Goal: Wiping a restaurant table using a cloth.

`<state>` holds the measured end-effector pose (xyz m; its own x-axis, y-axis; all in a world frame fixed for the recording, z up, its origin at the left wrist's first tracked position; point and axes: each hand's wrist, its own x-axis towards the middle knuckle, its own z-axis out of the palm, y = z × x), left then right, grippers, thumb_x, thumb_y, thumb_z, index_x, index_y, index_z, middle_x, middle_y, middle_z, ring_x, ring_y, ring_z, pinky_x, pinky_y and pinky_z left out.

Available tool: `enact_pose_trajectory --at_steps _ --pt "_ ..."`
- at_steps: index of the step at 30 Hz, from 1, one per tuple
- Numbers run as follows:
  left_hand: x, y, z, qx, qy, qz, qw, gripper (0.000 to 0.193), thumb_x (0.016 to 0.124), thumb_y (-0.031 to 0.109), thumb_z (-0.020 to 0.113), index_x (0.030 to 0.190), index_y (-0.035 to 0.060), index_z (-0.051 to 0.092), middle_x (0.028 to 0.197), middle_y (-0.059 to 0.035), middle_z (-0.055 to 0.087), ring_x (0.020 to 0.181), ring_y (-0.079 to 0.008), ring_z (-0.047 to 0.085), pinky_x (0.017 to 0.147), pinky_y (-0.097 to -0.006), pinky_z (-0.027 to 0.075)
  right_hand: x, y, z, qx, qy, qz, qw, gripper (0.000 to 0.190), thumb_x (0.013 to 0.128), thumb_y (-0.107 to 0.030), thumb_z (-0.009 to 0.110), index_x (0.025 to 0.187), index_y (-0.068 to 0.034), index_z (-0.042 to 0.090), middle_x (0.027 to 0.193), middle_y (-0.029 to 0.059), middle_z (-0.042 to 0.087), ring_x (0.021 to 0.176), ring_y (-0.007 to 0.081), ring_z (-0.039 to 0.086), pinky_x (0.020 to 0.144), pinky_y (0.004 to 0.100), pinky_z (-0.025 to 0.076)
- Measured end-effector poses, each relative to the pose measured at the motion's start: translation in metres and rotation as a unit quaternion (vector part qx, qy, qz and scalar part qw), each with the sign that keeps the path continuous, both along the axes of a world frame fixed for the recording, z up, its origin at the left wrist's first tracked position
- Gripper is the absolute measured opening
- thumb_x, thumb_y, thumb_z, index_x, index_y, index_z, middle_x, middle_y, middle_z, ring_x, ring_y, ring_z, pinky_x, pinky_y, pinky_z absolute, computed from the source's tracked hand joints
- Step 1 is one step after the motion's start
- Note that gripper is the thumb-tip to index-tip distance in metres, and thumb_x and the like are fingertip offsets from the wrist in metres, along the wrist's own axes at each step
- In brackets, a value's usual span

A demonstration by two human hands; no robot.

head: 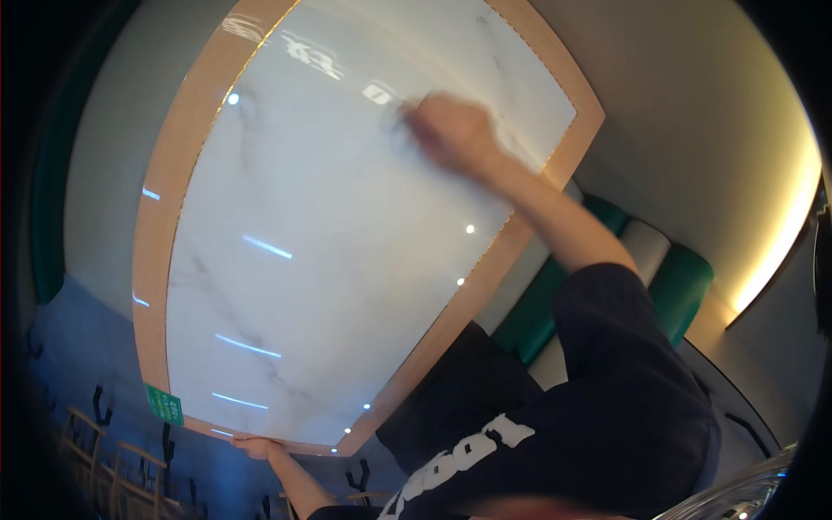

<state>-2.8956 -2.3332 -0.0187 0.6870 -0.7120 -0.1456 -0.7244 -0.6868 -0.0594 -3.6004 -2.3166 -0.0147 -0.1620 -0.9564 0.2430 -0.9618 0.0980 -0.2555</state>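
Observation:
Before me stretches a glossy table (312, 195) with a white marble-look top, a gold inlay line and a light wood border. My right hand (452, 133) is over its far right part, fingers curled and blurred by motion. A faint bluish-grey smudge shows by the fingertips; whether it is a held cloth or a reflection, I cannot tell. At the table's near left end, my left hand (255, 447) grips the wood edge, its underside fingers hidden. A green sign with writing (164, 404) sits at the corner left of that hand.
Green and cream padded bench seating (679, 292) runs along the right, beneath a lit wall (728, 162). Another pale seat back (107, 175) with dark green trim stands at the left. Wooden chairs (140, 471) are at the lower left.

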Motion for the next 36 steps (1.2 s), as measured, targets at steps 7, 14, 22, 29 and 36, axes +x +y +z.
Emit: enact_pose_trajectory --at_steps 7,14,22,29,36 --pt "-0.015 -0.010 0.002 -0.157 0.175 0.234 0.943 0.081 0.088 0.067 0.041 0.109 -0.0075 0.064 0.113 -0.0219 0.063 0.096 -0.0377 0.062 0.084 -0.0454 0.053 -0.135 -0.024 0.025 -0.025 -0.028 -0.435 0.900 0.026 0.096 -0.018 0.051 0.110 0.002 0.058 0.105 0.0185 0.066 0.096 0.0298 0.064 0.081 0.0384 0.049" --pt "0.060 0.001 -0.004 -0.107 0.067 0.141 0.982 0.080 0.089 0.066 0.042 0.109 -0.0086 0.063 0.110 -0.0228 0.064 0.096 -0.0387 0.062 0.083 -0.0457 0.053 0.052 0.030 0.007 -0.020 -0.084 -0.057 0.995 0.008 0.078 -0.013 0.063 0.086 -0.014 0.061 0.068 0.0048 0.054 0.064 0.0244 0.059 0.054 0.0367 0.047" --pt "-0.028 -0.015 0.016 -0.140 0.182 0.231 0.945 0.081 0.091 0.064 0.037 0.117 -0.0101 0.058 0.116 -0.0241 0.061 0.100 -0.0387 0.061 0.086 -0.0465 0.052 -0.091 0.054 0.010 -0.016 -0.022 -0.054 0.998 0.018 0.083 -0.012 0.064 0.100 -0.009 0.061 0.077 0.0096 0.062 0.069 0.0270 0.063 0.058 0.0363 0.051" --pt "-0.013 -0.008 0.014 -0.143 0.127 0.218 0.957 0.083 0.088 0.067 0.039 0.112 -0.0093 0.062 0.113 -0.0242 0.062 0.099 -0.0393 0.061 0.089 -0.0463 0.050 -0.178 0.104 0.008 -0.007 0.029 -0.390 0.920 0.033 0.094 -0.032 0.051 0.114 -0.007 0.058 0.101 0.0171 0.068 0.092 0.0342 0.065 0.079 0.0416 0.051" --pt "-0.031 -0.014 0.020 -0.180 0.188 0.237 0.936 0.081 0.088 0.065 0.043 0.112 -0.0101 0.061 0.114 -0.0247 0.061 0.098 -0.0385 0.060 0.086 -0.0457 0.050 -0.177 0.158 -0.005 0.032 0.034 -0.588 0.808 0.034 0.089 -0.032 0.053 0.111 -0.007 0.060 0.102 0.0175 0.068 0.096 0.0357 0.065 0.082 0.0436 0.050"
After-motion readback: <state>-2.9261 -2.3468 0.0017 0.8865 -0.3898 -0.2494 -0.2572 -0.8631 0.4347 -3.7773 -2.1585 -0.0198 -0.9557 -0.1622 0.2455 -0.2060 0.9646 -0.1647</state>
